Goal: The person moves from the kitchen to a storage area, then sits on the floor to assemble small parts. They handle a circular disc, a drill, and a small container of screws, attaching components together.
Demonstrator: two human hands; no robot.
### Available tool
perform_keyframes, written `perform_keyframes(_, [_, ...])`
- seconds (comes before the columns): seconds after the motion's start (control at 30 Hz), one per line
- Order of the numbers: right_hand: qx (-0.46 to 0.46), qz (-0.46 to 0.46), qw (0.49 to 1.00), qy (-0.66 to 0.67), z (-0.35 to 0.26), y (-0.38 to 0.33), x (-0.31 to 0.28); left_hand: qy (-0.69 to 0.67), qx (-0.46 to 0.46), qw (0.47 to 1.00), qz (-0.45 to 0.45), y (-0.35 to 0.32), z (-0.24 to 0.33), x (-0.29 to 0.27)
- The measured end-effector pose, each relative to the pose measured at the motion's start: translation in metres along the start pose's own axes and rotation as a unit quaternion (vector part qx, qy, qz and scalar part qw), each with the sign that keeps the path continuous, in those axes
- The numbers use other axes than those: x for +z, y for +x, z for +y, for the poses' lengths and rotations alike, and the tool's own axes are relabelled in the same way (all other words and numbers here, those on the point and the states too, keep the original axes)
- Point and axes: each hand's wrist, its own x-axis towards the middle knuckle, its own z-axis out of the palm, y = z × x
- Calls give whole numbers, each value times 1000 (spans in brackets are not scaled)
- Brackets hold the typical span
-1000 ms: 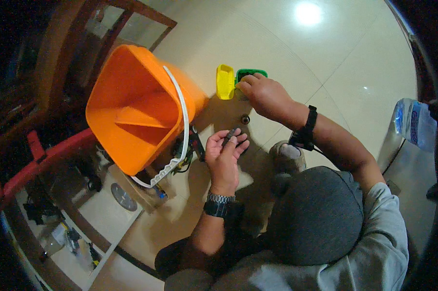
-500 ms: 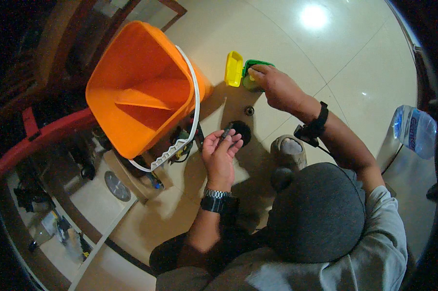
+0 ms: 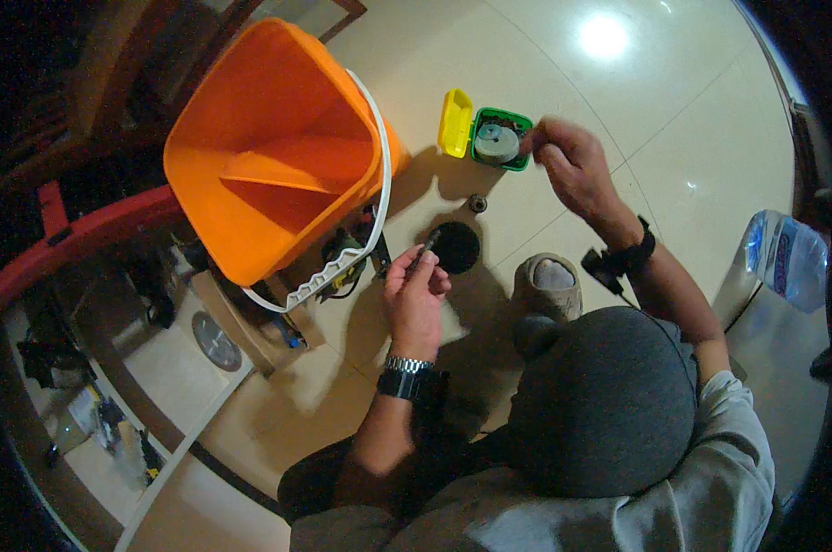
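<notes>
My left hand pinches a small dark thin tool whose kind I cannot make out, above a black round disc on the floor. My right hand is at the right side of a small green box, with fingers curled and the tips blurred. Whether something small sits between them is unclear. The box's yellow lid is swung open to the left. Inside lie a pale round roll and small dark pieces. Between box and disc stands a small dark ring-shaped part.
A large orange bucket with a white handle stands at left. Beside it are a red bar and a cardboard box. A clear water jug is at far right. My slippered foot rests on the tiled floor.
My right hand has drawn back out of the green box to the right, leaving its contents in view. My left hand keeps the dark thin tool, with its fingers curled in more.
</notes>
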Motion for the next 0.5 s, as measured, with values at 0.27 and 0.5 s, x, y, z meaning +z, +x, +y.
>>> perform_keyframes(0.27, [350, -196, 860, 316, 8, -61, 77, 63, 37, 997, -29, 2, -41, 31])
perform_keyframes(0.5, [336, -233, 843, 349, 25, -62, 76, 288, 142, 947, -31, 7, -47, 33])
